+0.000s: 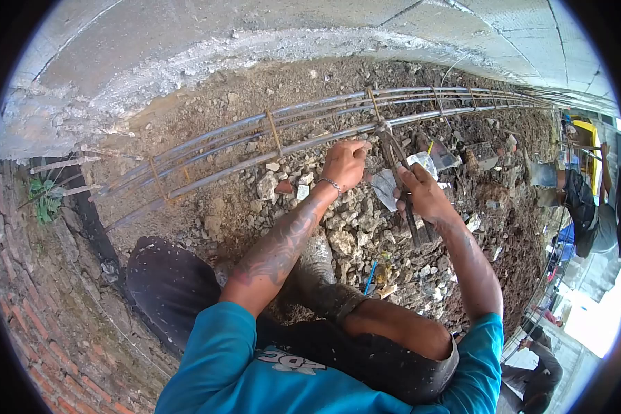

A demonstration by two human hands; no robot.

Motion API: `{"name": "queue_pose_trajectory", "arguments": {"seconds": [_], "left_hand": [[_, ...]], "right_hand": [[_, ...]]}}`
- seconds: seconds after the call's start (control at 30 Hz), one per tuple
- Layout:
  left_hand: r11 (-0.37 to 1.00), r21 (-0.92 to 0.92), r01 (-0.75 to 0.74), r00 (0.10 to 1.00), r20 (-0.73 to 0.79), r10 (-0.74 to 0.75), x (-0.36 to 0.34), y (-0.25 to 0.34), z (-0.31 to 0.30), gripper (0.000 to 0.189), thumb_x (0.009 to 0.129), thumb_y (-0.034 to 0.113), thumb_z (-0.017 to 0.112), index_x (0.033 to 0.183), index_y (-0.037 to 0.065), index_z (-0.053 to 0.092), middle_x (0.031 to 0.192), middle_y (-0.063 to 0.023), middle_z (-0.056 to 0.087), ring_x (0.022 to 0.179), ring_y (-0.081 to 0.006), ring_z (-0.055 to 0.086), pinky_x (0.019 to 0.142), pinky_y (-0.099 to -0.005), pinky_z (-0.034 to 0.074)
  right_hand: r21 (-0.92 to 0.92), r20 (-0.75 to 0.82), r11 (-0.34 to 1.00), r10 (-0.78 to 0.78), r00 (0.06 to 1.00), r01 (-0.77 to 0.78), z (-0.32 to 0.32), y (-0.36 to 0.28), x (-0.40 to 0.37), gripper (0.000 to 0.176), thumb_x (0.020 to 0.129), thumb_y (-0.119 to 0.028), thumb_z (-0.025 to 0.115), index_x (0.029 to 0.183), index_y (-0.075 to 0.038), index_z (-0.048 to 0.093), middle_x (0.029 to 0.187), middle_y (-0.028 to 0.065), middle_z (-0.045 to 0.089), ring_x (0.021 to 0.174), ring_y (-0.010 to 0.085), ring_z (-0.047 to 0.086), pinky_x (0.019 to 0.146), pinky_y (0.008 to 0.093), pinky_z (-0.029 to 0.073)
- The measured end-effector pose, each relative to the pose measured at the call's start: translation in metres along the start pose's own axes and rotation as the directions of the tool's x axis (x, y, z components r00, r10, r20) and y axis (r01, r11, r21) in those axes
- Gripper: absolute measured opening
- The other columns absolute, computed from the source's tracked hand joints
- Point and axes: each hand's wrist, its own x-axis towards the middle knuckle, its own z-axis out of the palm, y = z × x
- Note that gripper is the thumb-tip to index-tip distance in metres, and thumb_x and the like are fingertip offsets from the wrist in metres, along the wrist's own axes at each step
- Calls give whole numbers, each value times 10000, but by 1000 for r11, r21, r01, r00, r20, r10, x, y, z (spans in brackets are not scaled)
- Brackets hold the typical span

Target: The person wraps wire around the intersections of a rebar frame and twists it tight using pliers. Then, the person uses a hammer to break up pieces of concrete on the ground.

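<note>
My right hand (425, 194) is closed around the handles of a pair of pincers (392, 153). The pincer jaws meet the near bar of a long rebar cage (317, 141), where a rusty stirrup (374, 105) crosses it. My left hand (343, 165) is just left of the pincers and below the bar, its fingers curled in. Whatever those fingers hold, if anything, is too small or hidden to make out. Another stirrup (274, 131) stands further left along the cage.
Rubble (345, 241) and soil lie under the cage and around my legs. A concrete wall (207, 34) runs along the far side, a brick wall (41, 331) at lower left. A blue stick (370, 277) lies in the stones. Other people (590, 214) are at the right.
</note>
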Motion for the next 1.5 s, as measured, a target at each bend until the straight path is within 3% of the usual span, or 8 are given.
{"name": "queue_pose_trajectory", "arguments": {"seconds": [0.3, 0.43, 0.57, 0.77, 1.2, 1.3, 1.37, 1.5], "left_hand": [[948, 83, 306, 945, -146, -292, -18, 38, 38, 490, 898, 371, 581, 1183, -26, 558, 1050, -179, 539, 1031, -291, 527, 895, -391, 451], [-137, -839, 527, 691, 517, -505, 71, 50, 86, 337, 923, 324, 558, 809, 9, 520, 776, -129, 568, 694, -271, 588, 650, -455, 505], [-143, -896, 420, 700, 421, -577, 67, 49, 100, 369, 944, 356, 540, 707, 98, 424, 547, -7, 373, 466, -163, 398, 479, -389, 432], [-216, -928, 303, 844, 366, -392, 55, 28, 110, 345, 881, 351, 634, 717, 129, 426, 551, 34, 359, 468, -128, 396, 494, -330, 421], [472, -822, 318, 881, 73, -467, -2, 0, 87, 409, 938, 418, 491, 1090, 40, 527, 913, -57, 574, 778, -201, 578, 775, -350, 471], [869, -460, 180, 915, -246, -320, 7, -8, 72, 282, 937, 311, 521, 1034, 49, 562, 920, -88, 600, 822, -220, 600, 766, -360, 473], [879, 419, -229, 693, -564, 449, 22, 18, 44, 213, 926, 242, 549, 953, 35, 589, 863, -109, 630, 813, -193, 630, 655, -330, 479], [815, 572, -98, 911, -278, 305, 68, 7, 22, 245, 932, 244, 544, 915, 8, 607, 795, -114, 638, 750, -175, 660, 607, -334, 468]], "right_hand": [[-997, 75, -20, -277, 958, 72, -29, -13, 9, 118, 941, -83, 422, 1044, -28, 409, 803, 205, 655, 760, 333, 681, 616, 415, 572], [-986, 90, -161, -301, 949, 42, -20, -24, 1, 122, 931, -67, 424, 1042, -36, 464, 901, 136, 680, 808, 221, 694, 647, 316, 569], [-986, 150, -116, -338, 929, 117, -17, -15, -5, 253, 909, -114, 482, 1117, 23, 444, 827, 169, 642, 739, 224, 672, 622, 309, 553], [-14, 113, 997, 71, 991, -69, -63, 8, -22, 294, 898, -214, 617, 972, 12, 444, 733, 99, 614, 608, 211, 654, 494, 325, 519], [-786, -139, 618, -155, 978, -14, -49, 59, 2, 349, 958, -315, 460, 980, 24, 535, 706, 248, 631, 676, 404, 645, 663, 483, 531], [-791, -161, 611, -186, 969, -14, -51, 73, 14, 343, 959, -329, 452, 984, 2, 539, 715, 234, 639, 684, 394, 648, 682, 482, 524], [-803, -168, 596, -218, 961, -5, -54, 80, 24, 337, 957, -336, 451, 986, -12, 541, 720, 227, 643, 688, 389, 649, 692, 481, 520], [-802, -176, 596, -283, 943, 29, -56, 106, 42, 305, 937, -333, 484, 962, -34, 539, 706, 218, 646, 692, 392, 650, 692, 481, 514]]}}
